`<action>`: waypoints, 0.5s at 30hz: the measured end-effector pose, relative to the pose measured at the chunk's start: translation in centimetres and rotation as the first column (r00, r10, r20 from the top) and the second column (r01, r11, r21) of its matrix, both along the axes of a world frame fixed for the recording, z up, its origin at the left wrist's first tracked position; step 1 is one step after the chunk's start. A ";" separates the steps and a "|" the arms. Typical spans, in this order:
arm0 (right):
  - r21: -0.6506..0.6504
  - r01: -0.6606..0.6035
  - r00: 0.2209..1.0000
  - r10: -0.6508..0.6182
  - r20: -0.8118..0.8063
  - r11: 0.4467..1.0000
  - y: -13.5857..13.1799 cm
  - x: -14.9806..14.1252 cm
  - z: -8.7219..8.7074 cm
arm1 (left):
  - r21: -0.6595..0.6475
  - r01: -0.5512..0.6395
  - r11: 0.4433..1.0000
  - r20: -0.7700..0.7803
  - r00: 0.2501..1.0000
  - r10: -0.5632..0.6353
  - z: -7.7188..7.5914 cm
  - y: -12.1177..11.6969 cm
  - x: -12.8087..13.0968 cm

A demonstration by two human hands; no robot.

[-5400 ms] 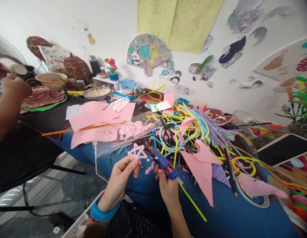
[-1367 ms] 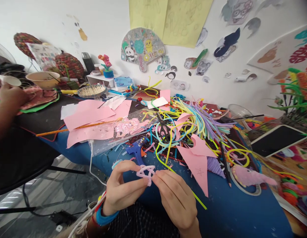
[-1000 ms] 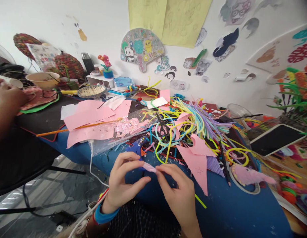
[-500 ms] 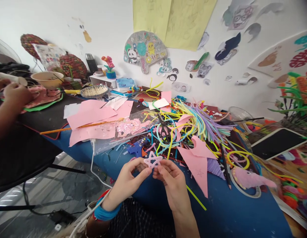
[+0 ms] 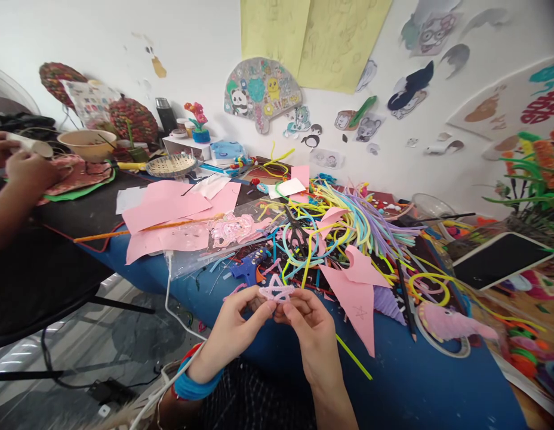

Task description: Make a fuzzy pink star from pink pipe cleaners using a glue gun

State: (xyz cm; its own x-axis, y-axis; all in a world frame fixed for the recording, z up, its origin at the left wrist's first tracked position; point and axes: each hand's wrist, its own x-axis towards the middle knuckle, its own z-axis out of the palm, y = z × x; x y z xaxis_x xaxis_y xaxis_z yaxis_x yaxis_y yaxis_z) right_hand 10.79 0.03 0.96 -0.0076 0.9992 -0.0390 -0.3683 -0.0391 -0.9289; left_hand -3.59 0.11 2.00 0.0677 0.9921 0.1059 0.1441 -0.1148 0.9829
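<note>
A small pink pipe-cleaner star (image 5: pixel 276 292) is pinched between both my hands, just above the near edge of the blue table (image 5: pixel 411 382). My left hand (image 5: pixel 234 331), with a blue band at the wrist, grips the star's left side. My right hand (image 5: pixel 313 337) grips its right side with the fingertips. A blue glue gun (image 5: pixel 248 267) lies on the table just beyond the star, its white cord hanging over the edge.
A heap of coloured pipe cleaners (image 5: pixel 348 230), black scissors (image 5: pixel 297 230), pink paper sheets (image 5: pixel 169 215), a pink triangle (image 5: pixel 357 298) and a pencil (image 5: pixel 405 295) cover the table. A tablet (image 5: pixel 501 257) lies right. Another person's hands (image 5: pixel 21 170) hold a paper tube at far left.
The glue gun left my right hand and now lies on the table. Both hands took the star, turned it, and now hold it up slightly further from me.
</note>
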 end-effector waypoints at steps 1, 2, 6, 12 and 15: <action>0.005 0.001 1.000 -0.001 0.022 1.000 0.0 0.0 0.0 | 0.012 -0.001 1.000 -0.013 1.000 0.001 0.0 0.0 0.0; 0.015 -0.001 0.999 0.000 0.048 1.000 -0.1 0.1 0.0 | 0.027 0.004 1.000 -0.022 1.000 -0.003 0.1 0.0 0.0; 0.114 0.023 0.985 -0.042 0.169 0.993 -0.6 0.4 0.4 | 0.146 -0.004 0.989 0.003 1.000 0.003 0.0 -0.1 -0.2; 0.360 0.041 0.928 -0.169 0.332 0.932 -1.6 0.9 1.2 | 0.416 0.025 0.909 0.043 0.998 -0.048 0.1 -0.3 -0.7; 0.421 0.002 0.907 -0.179 0.381 0.907 -2.1 1.1 1.4 | 0.504 0.035 0.863 0.035 0.998 -0.061 0.4 -0.4 -0.8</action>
